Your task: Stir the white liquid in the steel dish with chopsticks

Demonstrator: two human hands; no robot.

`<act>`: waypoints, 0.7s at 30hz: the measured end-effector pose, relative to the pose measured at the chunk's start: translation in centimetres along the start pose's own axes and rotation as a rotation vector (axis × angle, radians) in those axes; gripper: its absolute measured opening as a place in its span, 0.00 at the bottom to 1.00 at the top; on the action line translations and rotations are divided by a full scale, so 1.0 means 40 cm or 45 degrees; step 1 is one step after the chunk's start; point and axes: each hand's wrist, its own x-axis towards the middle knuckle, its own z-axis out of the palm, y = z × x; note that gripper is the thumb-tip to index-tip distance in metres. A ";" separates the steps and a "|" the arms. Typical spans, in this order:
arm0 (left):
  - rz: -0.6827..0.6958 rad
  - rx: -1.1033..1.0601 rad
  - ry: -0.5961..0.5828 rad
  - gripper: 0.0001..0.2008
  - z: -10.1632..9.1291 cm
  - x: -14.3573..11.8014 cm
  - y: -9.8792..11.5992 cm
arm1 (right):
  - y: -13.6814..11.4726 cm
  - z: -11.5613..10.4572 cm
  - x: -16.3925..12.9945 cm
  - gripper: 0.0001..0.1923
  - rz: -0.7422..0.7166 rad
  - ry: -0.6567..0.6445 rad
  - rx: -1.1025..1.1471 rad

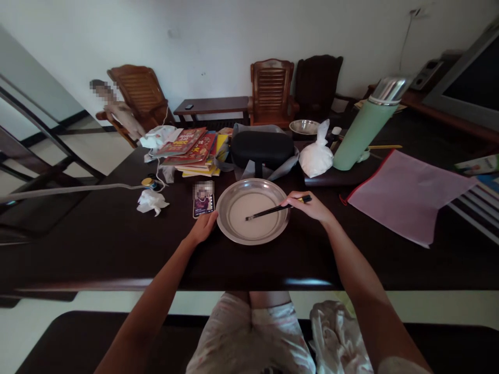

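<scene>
A shallow stainless steel basin (252,241) stands on the dark table in front of me, with a whitish layer (249,202) covering its bottom; I cannot tell whether it is liquid or powder. My left hand (204,227) grips the basin's left rim, its thumb at the edge and the other fingers partly hidden. Across the right rim, my right hand (307,205) holds a slim black brush (268,211) with a gold band near its end. The brush's tip points down and left over the middle of the basin; contact with the white layer is unclear.
A phone (203,199) lies just left of the basin. Behind stand a black case (262,148), a tied bag of white powder (316,158) and a green thermos (360,132). Books (191,148), crumpled tissue (151,201) and a pink mesh pouch (405,195) flank them. A person (122,114) is at back left.
</scene>
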 end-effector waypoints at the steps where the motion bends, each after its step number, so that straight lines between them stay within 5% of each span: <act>1: -0.001 0.000 -0.004 0.35 0.000 0.000 0.000 | 0.002 -0.001 0.001 0.21 -0.013 0.023 -0.014; 6: -0.002 0.007 -0.005 0.35 0.000 -0.001 -0.001 | -0.003 -0.035 -0.010 0.22 0.003 0.193 -0.014; 12: 0.001 0.008 0.011 0.35 0.004 0.002 -0.004 | -0.012 -0.012 -0.004 0.21 0.012 -0.023 -0.009; 18: 0.014 0.014 -0.010 0.33 0.000 0.001 -0.003 | -0.002 -0.032 -0.008 0.22 -0.009 0.194 -0.053; 21: 0.022 0.022 -0.002 0.33 0.000 0.000 -0.002 | -0.010 -0.038 -0.013 0.24 0.050 0.136 0.005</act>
